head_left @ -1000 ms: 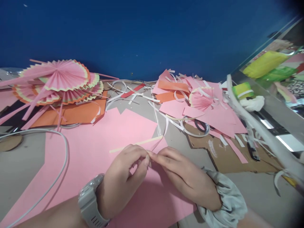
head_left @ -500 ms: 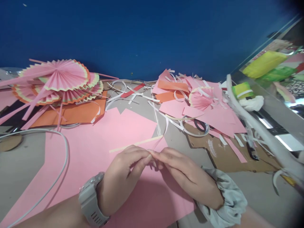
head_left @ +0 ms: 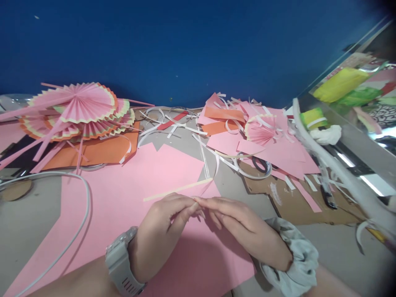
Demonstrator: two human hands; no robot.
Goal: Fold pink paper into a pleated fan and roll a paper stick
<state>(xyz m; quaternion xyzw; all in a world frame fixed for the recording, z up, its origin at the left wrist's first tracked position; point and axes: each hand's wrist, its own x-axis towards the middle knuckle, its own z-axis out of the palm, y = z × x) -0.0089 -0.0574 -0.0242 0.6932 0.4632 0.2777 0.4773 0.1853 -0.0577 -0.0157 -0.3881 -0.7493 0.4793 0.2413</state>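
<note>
My left hand, with a grey watch at the wrist, is closed in a pinch over the pink paper. What it holds is too small to make out. My right hand, with a pale green scrunchie at the wrist, meets it fingertip to fingertip, its fingers pressed together. Whether anything lies between its fingers is hidden. Just beyond the hands lies a cream strip on the pink paper, and a thin curl of strip rises from its right end.
Pleated pink fans are piled at the back left on orange paper. Pink scraps and cardboard lie right. A white cable curves at left; a pale tube slants at right. A blue wall stands behind.
The fingers of my right hand have straightened and shifted slightly at the meeting point. My left hand keeps nearly the same pose. The view has shifted a little.
</note>
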